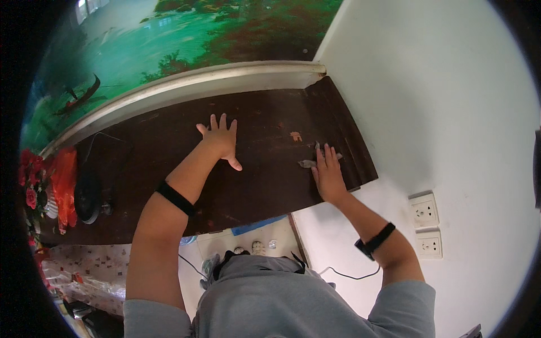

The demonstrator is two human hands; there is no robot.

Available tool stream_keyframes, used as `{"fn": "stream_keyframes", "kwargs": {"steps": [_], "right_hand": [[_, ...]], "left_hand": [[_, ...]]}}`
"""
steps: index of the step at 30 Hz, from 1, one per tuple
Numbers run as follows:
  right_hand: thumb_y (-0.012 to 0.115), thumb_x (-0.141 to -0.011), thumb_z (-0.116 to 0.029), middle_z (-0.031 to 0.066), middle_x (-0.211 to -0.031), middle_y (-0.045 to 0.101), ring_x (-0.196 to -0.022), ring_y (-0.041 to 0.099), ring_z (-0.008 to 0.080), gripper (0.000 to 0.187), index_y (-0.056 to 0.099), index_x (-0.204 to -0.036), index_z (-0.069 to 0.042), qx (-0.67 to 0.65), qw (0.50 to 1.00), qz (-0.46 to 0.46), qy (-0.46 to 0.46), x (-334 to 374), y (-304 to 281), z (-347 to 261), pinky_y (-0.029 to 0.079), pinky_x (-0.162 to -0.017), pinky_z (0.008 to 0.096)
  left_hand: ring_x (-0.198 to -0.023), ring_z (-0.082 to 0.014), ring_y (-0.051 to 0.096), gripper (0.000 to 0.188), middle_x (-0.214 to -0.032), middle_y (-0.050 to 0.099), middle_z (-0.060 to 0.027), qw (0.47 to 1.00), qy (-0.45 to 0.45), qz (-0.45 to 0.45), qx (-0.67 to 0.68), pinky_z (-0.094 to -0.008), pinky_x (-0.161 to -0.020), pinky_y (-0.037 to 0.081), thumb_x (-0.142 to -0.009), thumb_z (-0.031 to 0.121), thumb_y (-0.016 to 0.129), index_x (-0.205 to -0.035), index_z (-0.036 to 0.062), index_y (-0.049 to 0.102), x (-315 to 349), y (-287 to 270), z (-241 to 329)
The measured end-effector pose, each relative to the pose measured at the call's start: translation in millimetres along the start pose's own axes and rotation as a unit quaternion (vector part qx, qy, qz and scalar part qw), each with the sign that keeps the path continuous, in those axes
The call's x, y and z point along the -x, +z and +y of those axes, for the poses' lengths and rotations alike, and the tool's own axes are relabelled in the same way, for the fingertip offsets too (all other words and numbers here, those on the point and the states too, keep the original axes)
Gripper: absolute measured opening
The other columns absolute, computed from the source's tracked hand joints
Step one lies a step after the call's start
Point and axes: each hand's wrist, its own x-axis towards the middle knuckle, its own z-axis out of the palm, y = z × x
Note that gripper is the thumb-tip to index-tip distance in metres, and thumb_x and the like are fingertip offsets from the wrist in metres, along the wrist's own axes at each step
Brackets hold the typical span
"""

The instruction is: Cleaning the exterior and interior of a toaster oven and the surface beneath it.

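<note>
My left hand (221,139) is palm down on the dark brown wooden tabletop (262,186), its fingers spread wide, and it holds nothing. Farther right, my right hand (329,177) holds a crumpled grey cloth (307,164) down against the wood. Bits of the cloth stick out on both sides of the fingers and beyond them; the rest is hidden under the hand. A pale worn patch (296,136) in the brown finish lies just to the left of and beyond the cloth.
On the left stand a round black object (88,197), an orange-red plastic bag (65,188) and red flowers (31,197). A raised wooden edge (341,129) borders the right end, beside a white wall with two sockets (424,209). Behind runs a pale ledge (186,84) under a green landscape picture.
</note>
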Motion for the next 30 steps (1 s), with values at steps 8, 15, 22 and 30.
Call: {"fn": "stream_keyframes", "kwargs": {"steps": [8,15,22,30], "right_hand": [[0.03,-0.098,-0.029,0.0247,-0.145,0.013,-0.135,0.012,0.039,0.054,0.015,-0.141,0.0,0.063,0.996,-0.063,0.022,-121,12,16,0.015,-0.11,0.0479],[0.027,-0.097,-0.032,0.0238,-0.144,0.017,-0.135,0.015,0.0375,0.054,0.02,-0.14,0.001,0.052,0.997,-0.041,0.031,-217,33,29,0.015,-0.111,0.0466],[0.033,-0.096,-0.03,0.0214,-0.144,0.022,-0.134,0.021,0.0349,0.05,0.029,-0.137,-0.001,0.002,0.999,-0.039,-0.032,-244,36,24,0.018,-0.111,0.043],[0.048,-0.091,-0.016,0.0178,-0.145,0.024,-0.134,0.024,0.031,0.042,0.042,-0.129,0.001,-0.131,0.92,-0.089,-0.358,-86,-1,-73,0.024,-0.109,0.0413]], "left_hand": [[-0.136,-0.0446,0.003,0.137,-0.149,-0.006,-0.0192,1.0,0.002,-0.021,0.002,-0.0693,-0.099,0.012,-0.045,0.06,0.081,-0.145,0.0126,-0.001,-7,0,-2],[-0.136,-0.043,0.007,0.13,-0.15,0.0,-0.0182,0.999,0.013,0.023,0.027,-0.0649,-0.102,0.013,-0.049,0.055,0.081,-0.145,0.0121,0.007,5,2,-6],[-0.136,-0.0412,0.012,0.135,-0.15,0.006,-0.0166,0.998,0.012,0.051,0.016,-0.0661,-0.101,0.014,-0.041,0.059,0.082,-0.145,0.0149,0.01,-1,7,-4],[-0.135,-0.0386,0.016,0.134,-0.15,0.01,-0.014,0.997,0.011,0.079,0.017,-0.0654,-0.1,0.016,-0.039,0.061,0.081,-0.145,0.016,0.013,-1,13,-13]]}}
